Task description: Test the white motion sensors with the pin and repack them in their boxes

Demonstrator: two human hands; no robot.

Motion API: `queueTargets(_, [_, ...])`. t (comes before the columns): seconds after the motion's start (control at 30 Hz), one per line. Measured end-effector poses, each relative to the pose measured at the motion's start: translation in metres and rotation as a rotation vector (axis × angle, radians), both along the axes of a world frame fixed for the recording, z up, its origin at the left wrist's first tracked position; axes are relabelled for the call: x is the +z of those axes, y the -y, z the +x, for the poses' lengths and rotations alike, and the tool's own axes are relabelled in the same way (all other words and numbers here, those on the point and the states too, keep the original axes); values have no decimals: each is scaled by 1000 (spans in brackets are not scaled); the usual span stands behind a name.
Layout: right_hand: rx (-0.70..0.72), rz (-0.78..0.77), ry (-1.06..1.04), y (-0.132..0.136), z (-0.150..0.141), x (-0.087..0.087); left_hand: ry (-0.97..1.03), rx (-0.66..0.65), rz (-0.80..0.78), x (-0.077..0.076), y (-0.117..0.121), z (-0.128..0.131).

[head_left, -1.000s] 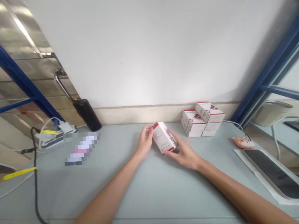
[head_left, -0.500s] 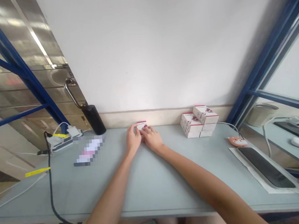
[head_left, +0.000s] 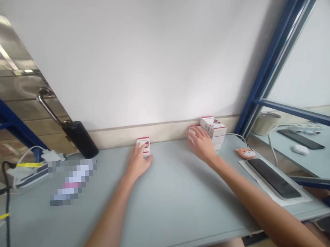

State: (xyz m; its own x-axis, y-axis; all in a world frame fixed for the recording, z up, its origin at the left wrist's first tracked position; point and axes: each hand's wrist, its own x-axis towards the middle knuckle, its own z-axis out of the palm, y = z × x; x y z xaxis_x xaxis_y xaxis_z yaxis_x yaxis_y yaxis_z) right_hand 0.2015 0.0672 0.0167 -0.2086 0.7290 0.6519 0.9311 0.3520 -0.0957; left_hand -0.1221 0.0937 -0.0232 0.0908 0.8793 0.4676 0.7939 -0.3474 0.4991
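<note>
Left hand (head_left: 138,164) rests over the lone carton (head_left: 143,140) beneath its fingers; right hand (head_left: 202,143) touches the carton stack (head_left: 218,142); neither grip can be determined; sideways contact could topple the upper carton (head_left: 218,130) alongside.

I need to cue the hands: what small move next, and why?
Probably close the right hand gently at the left end of the stacked boxes: its fingers lie over that end, while the left hand has its fingers over the single box.
</note>
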Motion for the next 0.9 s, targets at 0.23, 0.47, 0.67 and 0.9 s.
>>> queueTargets(0.23, [-137, -11, 22, 0, 30, -24, -106, 60, 152, 19, 19, 25])
queueTargets(0.47, [109, -68, -473, 23, 12, -7, 689, -164, -183, 33, 63, 99])
queueTargets(0.67, [547, -302, -726, 63, -34, -7, 1088, -277, -253, 39, 73, 102])
queueTargets(0.9, [584, -151, -564, 65, -32, -4, 443, -416, 116, 20, 76, 96])
